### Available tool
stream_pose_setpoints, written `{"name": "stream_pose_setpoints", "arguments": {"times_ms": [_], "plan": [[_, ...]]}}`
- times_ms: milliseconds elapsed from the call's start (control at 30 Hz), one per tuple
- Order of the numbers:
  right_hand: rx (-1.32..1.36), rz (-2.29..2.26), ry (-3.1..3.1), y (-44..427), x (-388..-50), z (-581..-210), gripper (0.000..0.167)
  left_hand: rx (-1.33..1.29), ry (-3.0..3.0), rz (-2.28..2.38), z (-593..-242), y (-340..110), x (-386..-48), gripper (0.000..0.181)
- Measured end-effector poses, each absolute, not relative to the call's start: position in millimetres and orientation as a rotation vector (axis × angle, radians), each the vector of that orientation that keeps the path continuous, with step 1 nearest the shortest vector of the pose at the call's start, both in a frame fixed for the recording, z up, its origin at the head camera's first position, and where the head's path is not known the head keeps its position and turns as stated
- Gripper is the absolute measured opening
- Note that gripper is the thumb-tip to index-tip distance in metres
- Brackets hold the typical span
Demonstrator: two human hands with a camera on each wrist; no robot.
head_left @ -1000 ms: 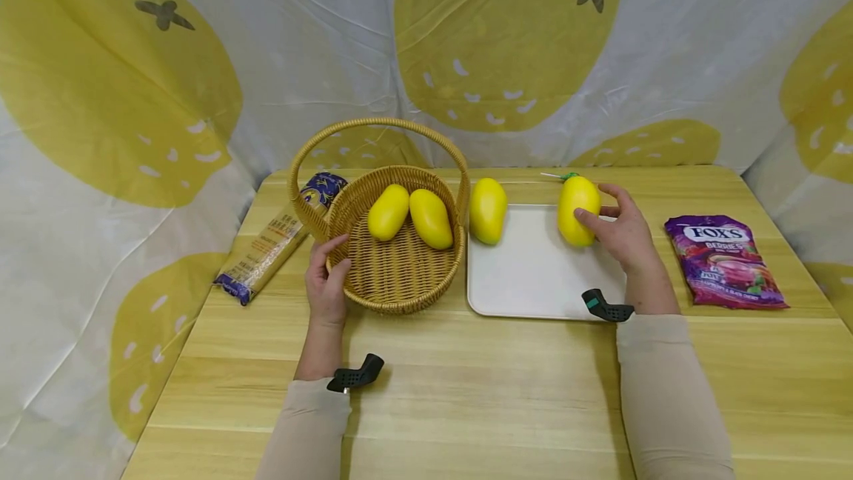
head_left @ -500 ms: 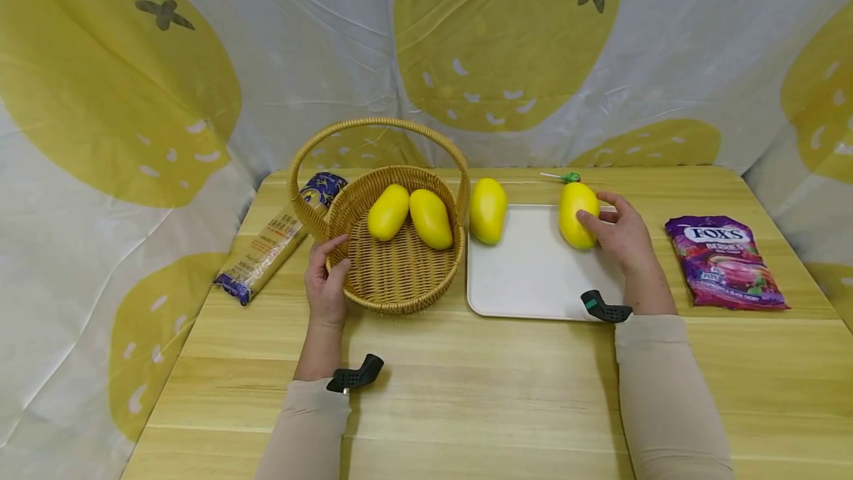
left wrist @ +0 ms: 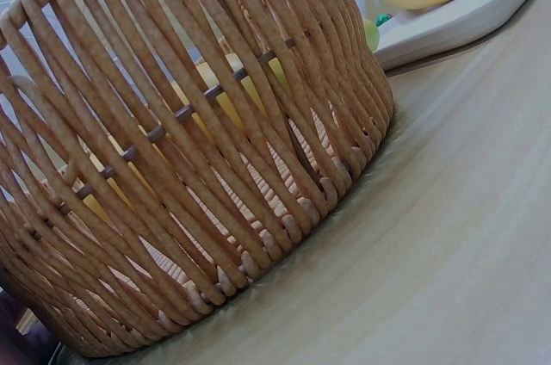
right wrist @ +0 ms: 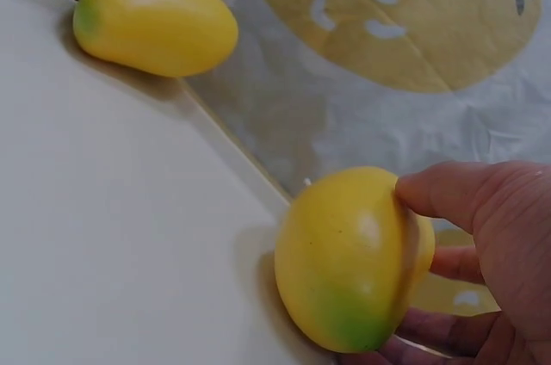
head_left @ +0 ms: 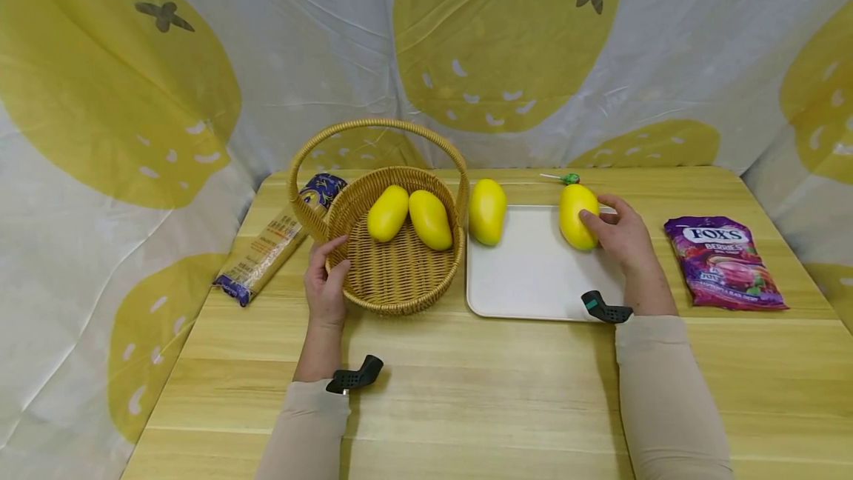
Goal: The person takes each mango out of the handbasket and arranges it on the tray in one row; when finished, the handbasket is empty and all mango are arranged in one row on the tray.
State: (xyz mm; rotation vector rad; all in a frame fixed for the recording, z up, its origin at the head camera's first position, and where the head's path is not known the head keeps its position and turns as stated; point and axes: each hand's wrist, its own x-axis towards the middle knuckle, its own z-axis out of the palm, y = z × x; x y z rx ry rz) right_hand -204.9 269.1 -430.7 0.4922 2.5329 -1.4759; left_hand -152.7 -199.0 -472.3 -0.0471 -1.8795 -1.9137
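My left hand (head_left: 326, 287) grips the near left rim of a round wicker basket (head_left: 393, 295) with a tall arched handle. Inside the basket lie two yellow mangoes, one on the left (head_left: 389, 213) and one on the right (head_left: 430, 219). On the white tray (head_left: 533, 284), at its back left corner, sits another mango (head_left: 488, 212), close beside the basket. My right hand (head_left: 623, 235) holds a mango (head_left: 578, 217) at the tray's back right, thumb on one side and fingers behind. Its green-tinged end shows in the right wrist view (right wrist: 357, 318).
A packet of what looks like pasta (head_left: 269, 247) lies left of the basket, partly behind it. A green lollipop (head_left: 569, 178) lies behind the tray. The purple Fox's candy bag (head_left: 725, 261) is at the right. A fruit-print cloth (head_left: 320, 43) hangs behind the wooden table (head_left: 480, 391).
The right hand has lowered its mango slightly toward the near side, uncovering more of the lollipop, and then stayed nearly still. The left hand and basket have not visibly moved.
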Motion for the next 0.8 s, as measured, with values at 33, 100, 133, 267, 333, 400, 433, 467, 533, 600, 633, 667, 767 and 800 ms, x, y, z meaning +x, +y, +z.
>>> {"name": "stream_pose_setpoints", "arguments": {"times_ms": [33,100,133,267,333,400,433,467,533,600,633,667,767,800], "plan": [[0.489,-1.476,2.531,270.3,-204.7,-431.1,0.086,-0.053,-1.880,-1.916,-472.2,-198.9,-152.9,0.039],[0.489,-1.482,2.525,271.6,-204.5,-431.5,0.087,-0.067,-1.874,-1.922,-472.2,-198.8,-153.3,0.039],[0.489,-1.484,2.524,271.8,-204.4,-431.6,0.086,-0.071,-1.871,-1.928,-472.2,-198.8,-153.2,0.039],[0.487,-1.471,2.547,271.9,-204.0,-430.6,0.087,-0.071,-1.871,-1.930,-472.5,-198.6,-153.4,0.039],[0.486,-1.446,2.580,271.3,-203.4,-428.4,0.088,-0.060,-1.873,-1.925,-472.7,-198.8,-153.5,0.039],[0.484,-1.423,2.623,269.8,-202.5,-424.4,0.088,-0.053,-1.877,-1.917,-472.4,-199.1,-153.1,0.039],[0.485,-1.411,2.646,268.8,-201.9,-421.7,0.088,-0.051,-1.880,-1.916,-472.3,-199.3,-152.8,0.039],[0.485,-1.405,2.665,267.9,-201.2,-418.6,0.088,-0.049,-1.880,-1.918,-472.2,-199.5,-152.4,0.039],[0.477,-1.401,2.701,264.9,-199.3,-411.5,0.086,-0.047,-1.884,-1.917,-472.1,-199.8,-151.5,0.039],[0.468,-1.413,2.725,261.5,-196.3,-403.1,0.084,-0.046,-1.888,-1.909,-472.9,-200.2,-151.6,0.039],[0.459,-1.419,2.734,259.5,-194.3,-398.3,0.083,-0.045,-1.891,-1.903,-473.4,-200.4,-152.0,0.039],[0.446,-1.430,2.740,257.3,-192.1,-393.5,0.082,-0.038,-1.895,-1.895,-473.8,-200.6,-152.2,0.039],[0.362,-1.459,2.748,248.0,-183.5,-377.9,0.078,-0.035,-1.898,-1.879,-475.0,-200.9,-153.3,0.038],[0.313,-1.459,2.754,243.7,-180.1,-372.7,0.075,-0.034,-1.897,-1.878,-475.1,-200.9,-153.5,0.038]]}}
